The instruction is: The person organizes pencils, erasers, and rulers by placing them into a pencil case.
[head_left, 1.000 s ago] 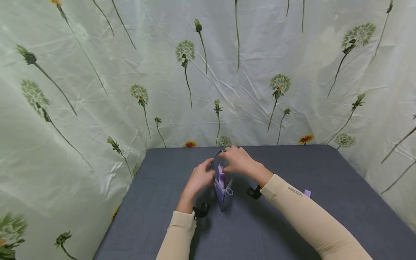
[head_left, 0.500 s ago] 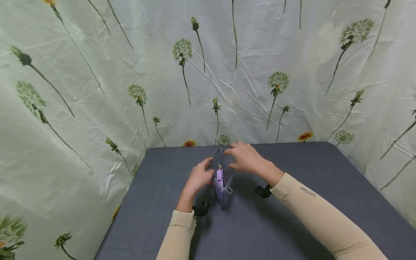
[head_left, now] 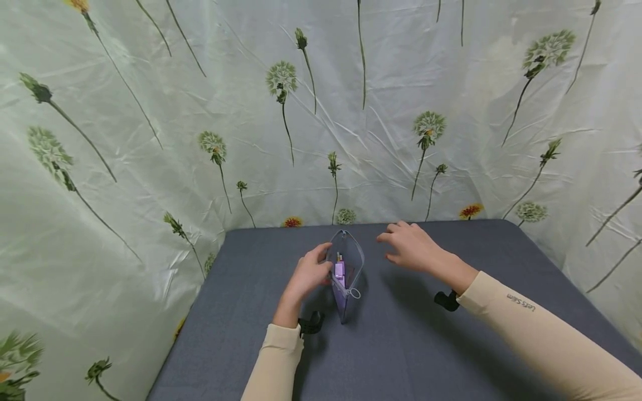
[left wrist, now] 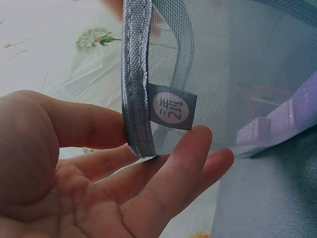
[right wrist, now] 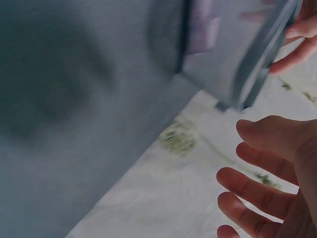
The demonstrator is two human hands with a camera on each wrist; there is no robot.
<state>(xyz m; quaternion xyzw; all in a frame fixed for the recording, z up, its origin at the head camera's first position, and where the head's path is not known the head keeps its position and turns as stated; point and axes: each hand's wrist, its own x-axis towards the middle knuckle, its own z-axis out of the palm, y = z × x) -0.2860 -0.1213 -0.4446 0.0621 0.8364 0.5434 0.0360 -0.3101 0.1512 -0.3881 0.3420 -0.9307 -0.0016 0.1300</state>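
Observation:
A grey mesh zip pouch [head_left: 342,303] stands upright on the dark table with its mouth spread wide. My left hand [head_left: 310,273] pinches its left rim; in the left wrist view the thumb meets the zip edge [left wrist: 136,74] and the fingers lie along the mesh beside a small grey label [left wrist: 172,108]. Inside the pouch sits a light purple block-like thing [head_left: 339,271], with small stick-like tips [head_left: 340,257] behind it. Right of the pouch, apart from it, my right hand [head_left: 413,245] hovers with loosely bent fingers and holds nothing. A round pull ring [head_left: 355,293] hangs at the pouch's near end.
The dark grey table [head_left: 241,312] reaches back to a pale curtain [head_left: 381,139] printed with dandelions, which also hangs along both sides. A black wrist strap [head_left: 312,323] sits on my left wrist, another black strap [head_left: 446,301] on my right.
My right hand has drawn away from the pouch's mouth to the right. The purple thing inside has tipped and settled lower. My left hand keeps its hold on the rim.

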